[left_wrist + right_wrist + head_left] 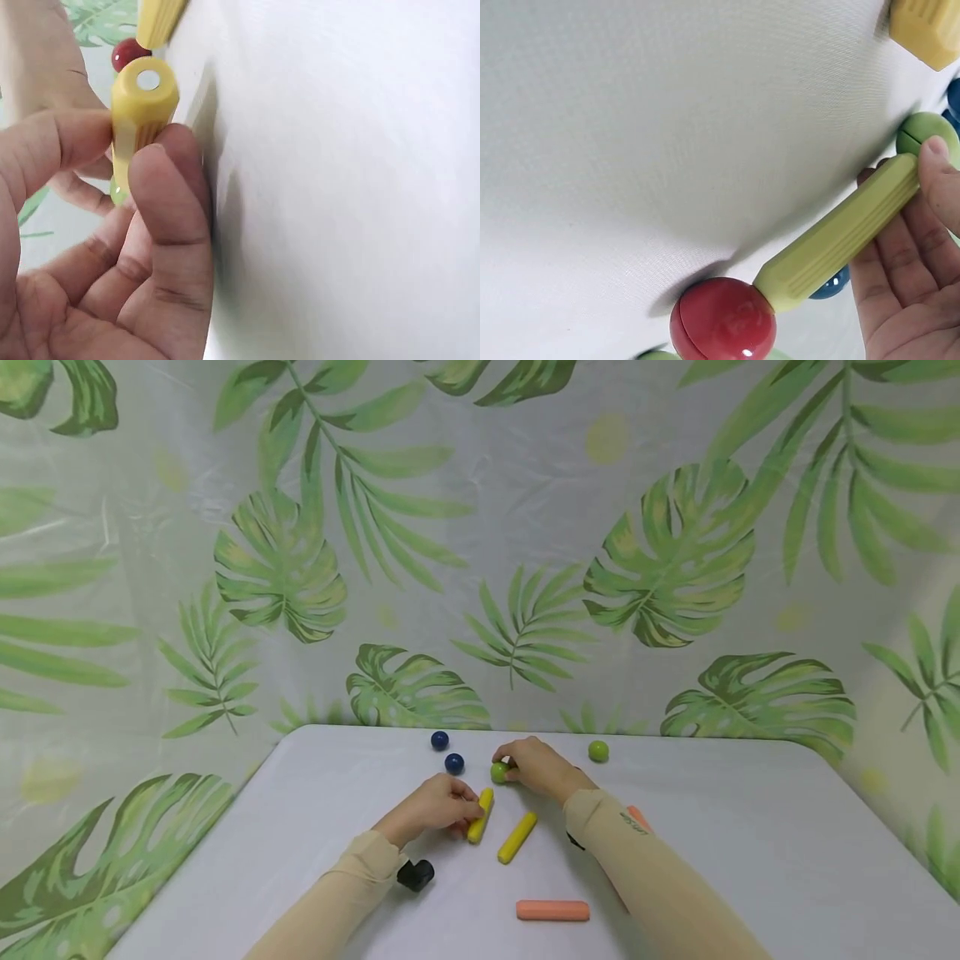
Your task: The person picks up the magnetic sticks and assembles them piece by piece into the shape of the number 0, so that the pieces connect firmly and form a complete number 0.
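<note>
My left hand (pixel 435 810) pinches a yellow stick (pixel 481 817) between thumb and fingers. A round silver disc shows in the stick's end in the left wrist view. Further forward, my right hand (pixel 538 767) holds a green ball (pixel 499 772) with thumb and fingertips. In the right wrist view, a yellow-green ribbed stick (pixel 840 232) runs from that ball to a red ball (pixel 724 319), touching both. The hand and sleeve mostly hide this stick and red ball in the head view. A second yellow stick (pixel 517 837) lies between the two arms.
Two dark blue balls (pixel 440 741) sit near the table's (pixel 300 793) back edge. Another green ball (pixel 597 751) is at the back right. One orange stick (pixel 552 910) lies in front; another (pixel 639 817) is partly behind my right sleeve. Leaf-patterned cloth hangs behind.
</note>
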